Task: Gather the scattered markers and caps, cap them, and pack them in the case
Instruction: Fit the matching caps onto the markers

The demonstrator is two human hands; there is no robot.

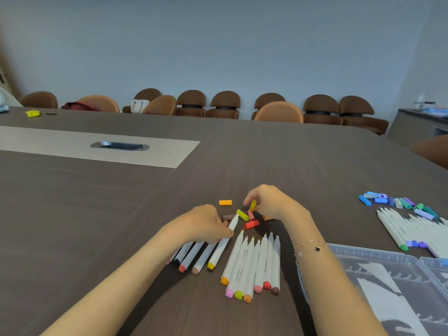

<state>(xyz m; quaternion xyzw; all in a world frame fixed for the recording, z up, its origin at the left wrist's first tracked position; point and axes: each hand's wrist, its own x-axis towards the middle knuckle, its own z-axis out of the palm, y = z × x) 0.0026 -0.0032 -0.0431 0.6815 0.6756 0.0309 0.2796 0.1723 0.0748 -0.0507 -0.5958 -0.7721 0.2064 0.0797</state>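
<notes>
Head view, "marker" print on white markers (252, 263), barely legible

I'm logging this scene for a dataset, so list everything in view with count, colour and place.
white-barrelled warm-colour markers: about a dozen, table centre
loose warm-colour plastic caps: about seven, beyond those markers
white-barrelled cool-colour markers: many, right
blue, green and purple caps: a cluster, far right
clear plastic case: one, open, lower right
brown wooden table: one
brown chairs: about ten, by the wall
left hand: grips a white marker
right hand: pinches a yellow cap
</notes>
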